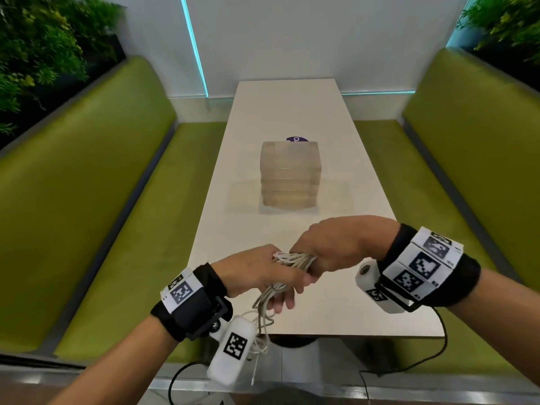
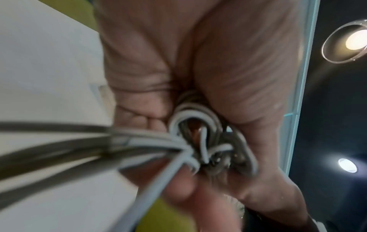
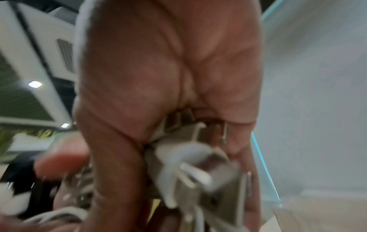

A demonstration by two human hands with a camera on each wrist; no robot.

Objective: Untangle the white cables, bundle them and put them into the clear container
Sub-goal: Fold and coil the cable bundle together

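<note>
Left hand point(image 1: 257, 271): fingers curled round cables point(image 1: 295, 260), above near table point(image 1: 292, 112) edge. Right hand point(image 1: 336, 244): fist closed on same coil, touching left. Coil's middle hidden inside both grips; loose strands hang past table edge, ends cut off behind wrist camera. Wrist views blurred; plugs indistinct. Container point(image 1: 289, 173): mid-table, well apart, frosted, contents not discernible. Purple disc point(image 1: 297, 139) behind it, mostly hidden.
</note>
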